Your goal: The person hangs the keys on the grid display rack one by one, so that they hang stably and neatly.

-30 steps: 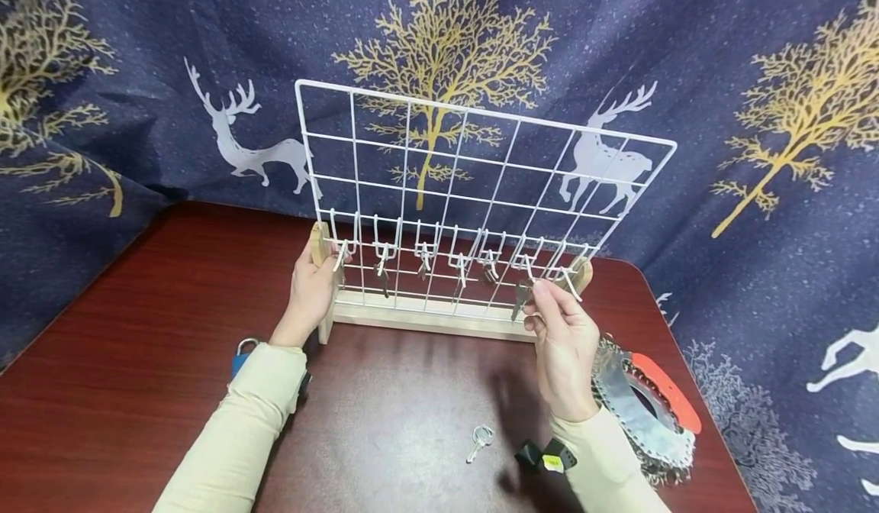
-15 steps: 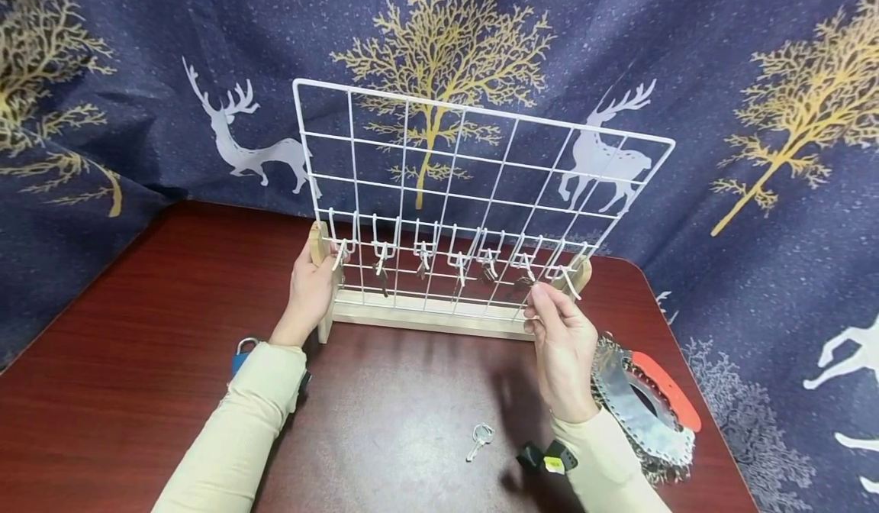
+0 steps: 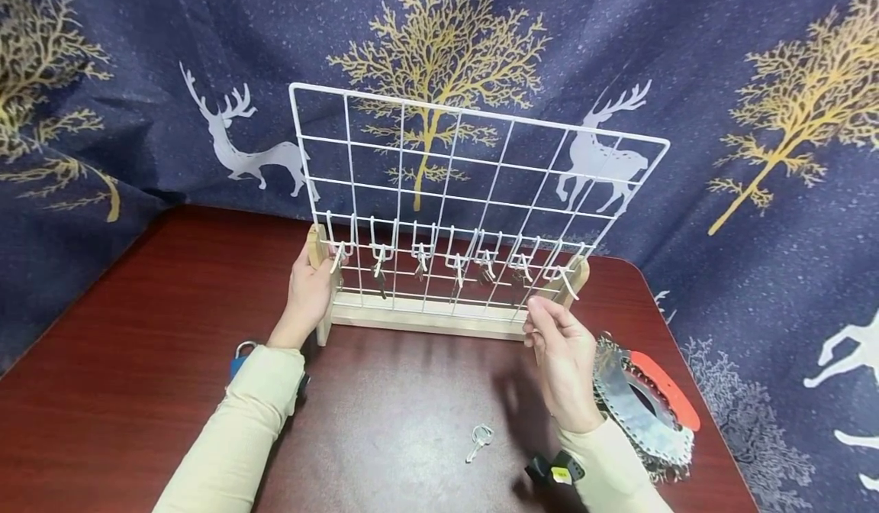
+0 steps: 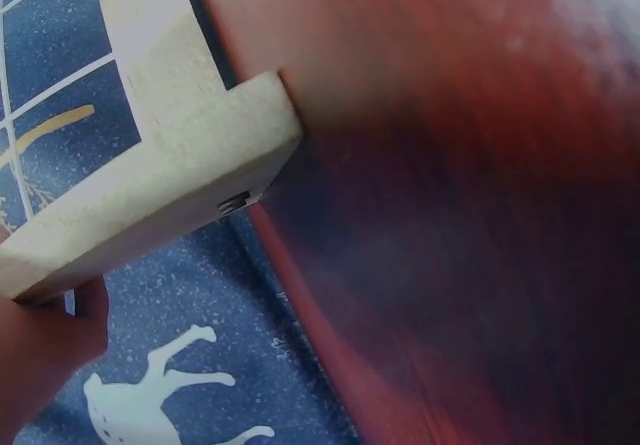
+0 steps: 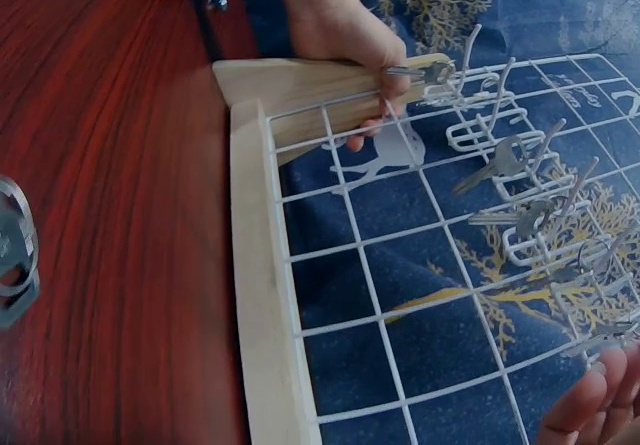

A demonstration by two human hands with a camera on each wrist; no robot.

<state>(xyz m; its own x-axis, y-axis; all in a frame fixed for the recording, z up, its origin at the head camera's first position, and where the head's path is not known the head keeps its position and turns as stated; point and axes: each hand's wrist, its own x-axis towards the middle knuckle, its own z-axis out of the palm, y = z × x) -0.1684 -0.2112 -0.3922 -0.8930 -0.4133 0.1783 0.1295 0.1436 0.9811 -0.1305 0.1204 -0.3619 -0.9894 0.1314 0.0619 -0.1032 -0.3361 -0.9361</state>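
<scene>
A white wire grid rack stands on a pale wooden base, with a row of white hooks across its lower part. Keys with rings hang from several of these hooks. My left hand grips the rack's left wooden upright. Just below the second hook from the right, my right hand has its thumb and index finger close together, and no key shows between them. A key hangs on that hook, just above the fingertips. The rightmost hook bears no visible key.
A loose key with a ring lies on the dark red table. At right lies an oval metal piece with a red handle and small metal bits around it. A blue padlock sits beside the left sleeve.
My right hand let go of the key, which now hangs on the second hook from the right, and drew slightly down from it. The left hand keeps its grip on the upright.
</scene>
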